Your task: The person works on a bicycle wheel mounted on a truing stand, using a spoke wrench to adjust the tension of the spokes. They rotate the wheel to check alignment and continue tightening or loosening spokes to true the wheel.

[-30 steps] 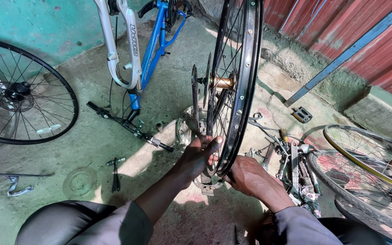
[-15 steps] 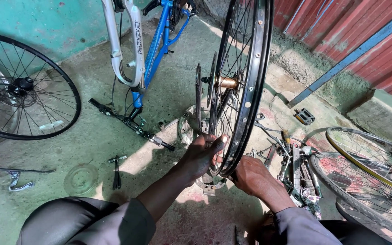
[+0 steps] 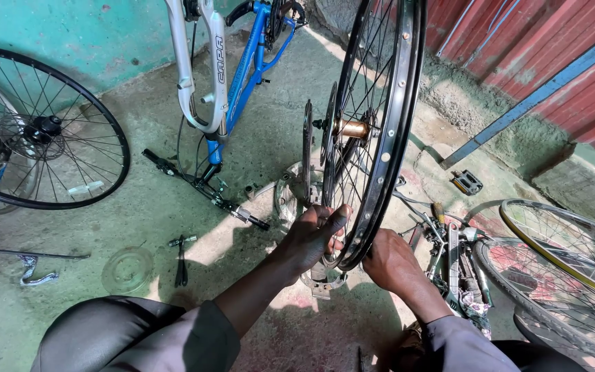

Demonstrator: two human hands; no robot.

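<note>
I see the left hand (image 3: 313,238) clenched around the upright black wheel rim (image 3: 397,131) at its bottom; the right hand (image 3: 392,260) grips the same rim beside it.

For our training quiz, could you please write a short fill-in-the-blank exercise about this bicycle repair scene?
1. Both hands, left hand and right hand, grip the lower rim of an upright black ____.
2. The bicycle frame standing behind is ____ and white.
3. The loose pedal lies on the ____ near the red wall.

Missing words: wheel; blue; ground
</note>
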